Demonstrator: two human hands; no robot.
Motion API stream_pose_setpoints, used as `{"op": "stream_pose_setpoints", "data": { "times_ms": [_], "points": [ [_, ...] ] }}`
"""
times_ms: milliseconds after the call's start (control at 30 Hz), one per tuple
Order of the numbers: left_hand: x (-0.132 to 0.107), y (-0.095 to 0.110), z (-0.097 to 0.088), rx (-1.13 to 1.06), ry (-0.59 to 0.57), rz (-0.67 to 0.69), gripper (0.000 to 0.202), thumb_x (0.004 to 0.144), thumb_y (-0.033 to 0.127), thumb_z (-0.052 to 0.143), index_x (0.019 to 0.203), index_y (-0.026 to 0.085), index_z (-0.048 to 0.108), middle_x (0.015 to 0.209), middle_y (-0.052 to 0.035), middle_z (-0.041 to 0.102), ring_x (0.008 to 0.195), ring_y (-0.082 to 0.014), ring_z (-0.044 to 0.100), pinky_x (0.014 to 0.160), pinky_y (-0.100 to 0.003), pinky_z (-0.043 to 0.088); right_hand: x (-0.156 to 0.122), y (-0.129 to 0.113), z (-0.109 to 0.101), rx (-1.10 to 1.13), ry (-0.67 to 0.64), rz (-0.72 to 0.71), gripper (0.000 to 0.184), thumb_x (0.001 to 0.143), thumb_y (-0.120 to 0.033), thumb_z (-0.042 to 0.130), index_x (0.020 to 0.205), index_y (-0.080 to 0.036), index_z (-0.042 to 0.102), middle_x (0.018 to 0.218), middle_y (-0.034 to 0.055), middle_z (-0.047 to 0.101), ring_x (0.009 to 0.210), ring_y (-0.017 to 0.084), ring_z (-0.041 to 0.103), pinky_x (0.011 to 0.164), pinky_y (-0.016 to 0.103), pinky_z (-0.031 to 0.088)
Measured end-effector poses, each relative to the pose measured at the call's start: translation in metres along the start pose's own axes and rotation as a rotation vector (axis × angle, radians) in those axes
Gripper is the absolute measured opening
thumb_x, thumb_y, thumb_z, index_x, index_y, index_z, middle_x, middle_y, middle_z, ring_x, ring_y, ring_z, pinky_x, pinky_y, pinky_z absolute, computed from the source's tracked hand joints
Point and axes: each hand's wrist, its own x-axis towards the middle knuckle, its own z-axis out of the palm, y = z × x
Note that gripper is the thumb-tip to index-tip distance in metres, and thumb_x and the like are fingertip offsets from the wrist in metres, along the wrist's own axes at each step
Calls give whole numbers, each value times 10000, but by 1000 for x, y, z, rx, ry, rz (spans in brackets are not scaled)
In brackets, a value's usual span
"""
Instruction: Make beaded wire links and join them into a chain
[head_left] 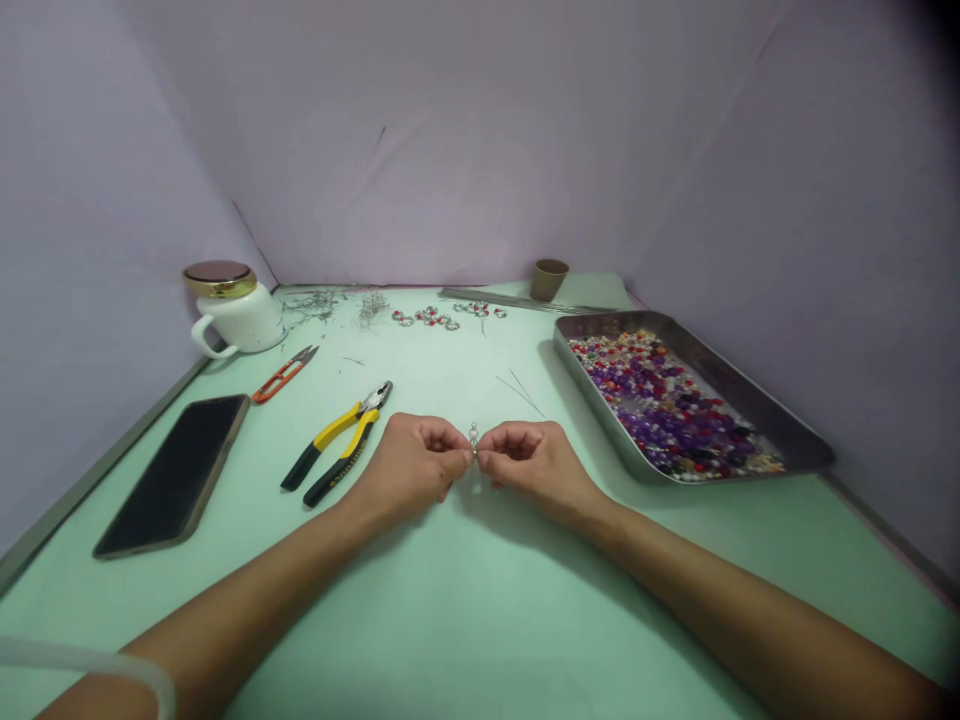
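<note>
My left hand and my right hand meet at the middle of the green table, fingers curled. Between their fingertips they pinch a small beaded wire piece with pale beads on it, held just above the tabletop. Yellow-handled pliers lie just left of my left hand. Two thin loose wires lie a little beyond my right hand.
A metal tray of red, purple and white beads sits at the right. A black phone, orange thread snips and a lidded white mug lie at the left. Finished bead pieces, tangled wire and a small brown cup are at the back.
</note>
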Motion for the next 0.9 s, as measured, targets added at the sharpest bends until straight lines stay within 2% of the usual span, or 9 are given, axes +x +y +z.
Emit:
{"op": "stream_pose_setpoints", "data": {
  "times_ms": [200,400,533,600,733,900],
  "points": [
    [4,-7,-4,-239,-115,53,46,615,149,584,586,121,564,397,62,446,334,-26,352,340,-156,239,2,5,-1,194,-61,7,34,641,-179,608,621,-153,617,507,-46,554,447,60,489,485,190,385],
    [6,-16,-2,-531,-228,32,88,595,158,633,584,117,556,408,60,439,317,-3,286,327,-149,162,0,8,1,409,-122,37,44,621,-175,651,608,-151,617,499,-49,554,471,62,515,507,190,386],
    [8,-21,-1,-618,-311,15,102,598,175,645,604,121,558,412,65,416,315,1,251,322,-152,127,-1,8,3,504,-162,60,54,616,-179,654,597,-155,610,492,-51,552,469,61,510,516,194,389],
    [10,-22,0,-591,-270,15,107,597,182,648,605,123,559,415,64,420,317,-4,260,322,-156,133,1,8,3,466,-109,56,57,619,-187,653,604,-154,610,495,-48,558,465,59,502,515,195,388],
    [12,-19,1,-372,-92,49,106,627,214,624,609,113,594,381,59,421,333,-23,300,340,-170,187,5,8,3,268,56,17,70,639,-207,647,630,-144,616,523,-34,579,493,67,513,515,196,389],
    [11,-14,1,-224,-32,84,91,629,208,605,616,118,602,398,60,436,366,-32,326,365,-176,224,7,7,3,217,53,22,78,652,-212,630,635,-141,603,520,-35,574,481,65,504,506,194,391]
  ]
}}
